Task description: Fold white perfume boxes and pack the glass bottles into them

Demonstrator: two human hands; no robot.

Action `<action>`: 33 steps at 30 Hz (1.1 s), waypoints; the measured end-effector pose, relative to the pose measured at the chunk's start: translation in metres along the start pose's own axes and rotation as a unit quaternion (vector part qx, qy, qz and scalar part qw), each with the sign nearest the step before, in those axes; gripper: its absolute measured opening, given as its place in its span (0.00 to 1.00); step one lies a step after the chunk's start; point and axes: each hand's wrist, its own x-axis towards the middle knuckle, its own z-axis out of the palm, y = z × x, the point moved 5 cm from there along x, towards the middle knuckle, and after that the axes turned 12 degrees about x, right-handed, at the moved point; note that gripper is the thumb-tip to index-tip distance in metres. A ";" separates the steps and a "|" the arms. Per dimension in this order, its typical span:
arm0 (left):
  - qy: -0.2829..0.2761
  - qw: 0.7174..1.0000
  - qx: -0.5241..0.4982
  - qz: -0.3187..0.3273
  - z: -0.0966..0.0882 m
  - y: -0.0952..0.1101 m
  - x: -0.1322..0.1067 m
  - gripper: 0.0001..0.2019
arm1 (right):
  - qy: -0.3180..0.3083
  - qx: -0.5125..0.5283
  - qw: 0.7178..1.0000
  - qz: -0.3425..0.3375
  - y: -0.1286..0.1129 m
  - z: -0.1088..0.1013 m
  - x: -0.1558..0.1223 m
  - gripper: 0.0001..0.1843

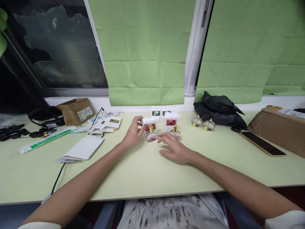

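My left hand (pixel 133 131) is at the left side of a small white box with a red flower picture (pixel 149 121), its top flaps raised; the thumb is at the front and the fingers curl round the box's left edge. In front of that box stands a round glass perfume bottle (pixel 151 136) with a gold cap. A second flower-pictured box (pixel 171 122), also with raised flaps, stands to the right, with another gold-capped perfume bottle (pixel 176 135) before it. My right hand (pixel 175 149) hovers just in front of this bottle, fingers apart and holding nothing; it partly hides the bottle.
Two white boxes (pixel 156 112) stand at the wall behind. Two perfume bottles (pixel 197 121) lie to the right, near a black plastic bag (pixel 220 111), a phone (pixel 262 143) and a brown parcel (pixel 278 127). At left are flattened cartons (pixel 82 148), cables and an open cardboard box (pixel 76 112).
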 end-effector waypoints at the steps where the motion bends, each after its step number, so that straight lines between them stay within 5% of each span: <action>1: -0.007 1.000 -0.010 0.002 0.000 0.001 -0.001 0.18 | -0.005 -0.002 1.000 0.007 0.000 0.000 0.000 0.24; 6: -0.037 0.999 -0.030 0.012 0.004 0.003 -0.004 0.18 | -0.042 -0.008 0.999 0.021 -0.001 0.003 0.001 0.33; 14: -0.068 0.997 -0.039 0.013 0.007 0.014 -0.011 0.15 | -0.035 -0.023 0.999 0.006 -0.004 0.004 0.002 0.27; 33: -0.015 0.983 0.074 0.169 0.005 0.033 -0.018 0.11 | -0.034 -0.018 0.999 -0.018 0.003 0.009 0.003 0.22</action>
